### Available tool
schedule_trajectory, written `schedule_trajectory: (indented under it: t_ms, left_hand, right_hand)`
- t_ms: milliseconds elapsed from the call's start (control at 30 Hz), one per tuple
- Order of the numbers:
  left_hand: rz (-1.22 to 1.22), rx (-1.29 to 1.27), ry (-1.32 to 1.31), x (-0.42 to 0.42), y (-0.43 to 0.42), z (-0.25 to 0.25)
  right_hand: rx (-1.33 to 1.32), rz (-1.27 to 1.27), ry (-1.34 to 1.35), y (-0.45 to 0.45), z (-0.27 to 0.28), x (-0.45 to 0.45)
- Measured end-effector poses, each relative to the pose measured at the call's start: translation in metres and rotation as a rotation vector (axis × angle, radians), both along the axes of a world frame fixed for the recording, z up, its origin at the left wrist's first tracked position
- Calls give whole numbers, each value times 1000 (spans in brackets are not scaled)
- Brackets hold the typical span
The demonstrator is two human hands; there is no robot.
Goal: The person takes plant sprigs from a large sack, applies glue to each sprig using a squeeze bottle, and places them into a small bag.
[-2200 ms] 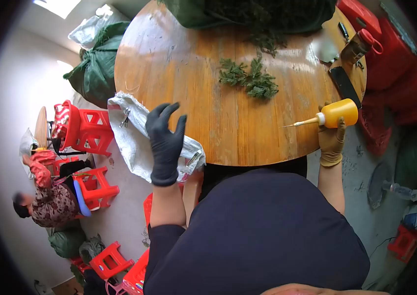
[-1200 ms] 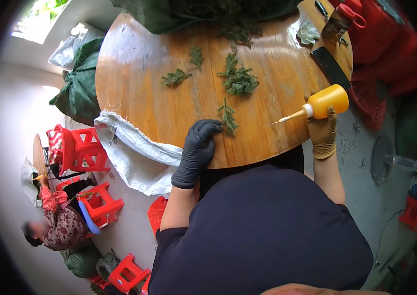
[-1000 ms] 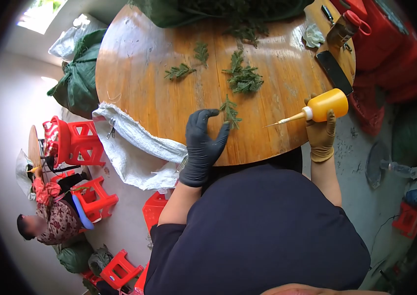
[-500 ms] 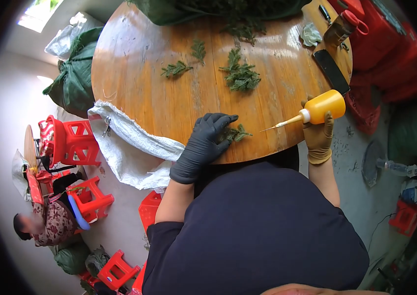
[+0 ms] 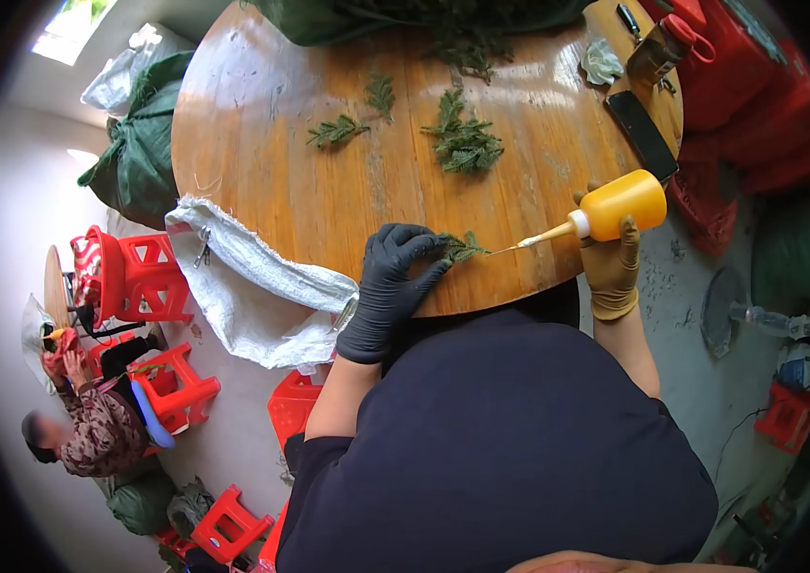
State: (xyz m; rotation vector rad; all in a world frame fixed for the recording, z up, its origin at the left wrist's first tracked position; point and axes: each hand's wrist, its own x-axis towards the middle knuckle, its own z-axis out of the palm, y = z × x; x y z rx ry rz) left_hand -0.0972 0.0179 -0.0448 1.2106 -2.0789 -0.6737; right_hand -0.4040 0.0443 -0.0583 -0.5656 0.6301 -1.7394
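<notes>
My left hand, in a black glove, pinches a small green sprig over the near edge of the round wooden table. In a tan glove, my right hand is wrapped round a yellow squeeze bottle. The bottle's thin nozzle points left, its tip close to the sprig's right end. Beyond my hands lie a clump of green sprigs and two single sprigs, one lying flatter and one more upright.
A white woven sack hangs at the table's left edge. A dark phone, a brown jar and a green sack rest on the table. At the left, a person sits among red stools.
My left hand has reached the sprig by the table edge, taken it and turned it towards the nozzle. The bottle in my right hand has moved slightly left, nearer the sprig.
</notes>
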Motion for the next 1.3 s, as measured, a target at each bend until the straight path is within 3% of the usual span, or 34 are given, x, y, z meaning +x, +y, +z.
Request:
schedule_trajectory:
  t_ms: [467, 1100, 1300]
  left_hand:
    - [35, 1, -47, -4, -3, -5]
    - [36, -51, -107, -10, -3, -2]
    - [30, -136, -14, -30, -6, 1]
  right_hand:
    - [-52, 39, 366, -15, 5, 47]
    - [-50, -42, 518, -6, 14, 39]
    - [-18, -64, 491, -3, 9, 35]
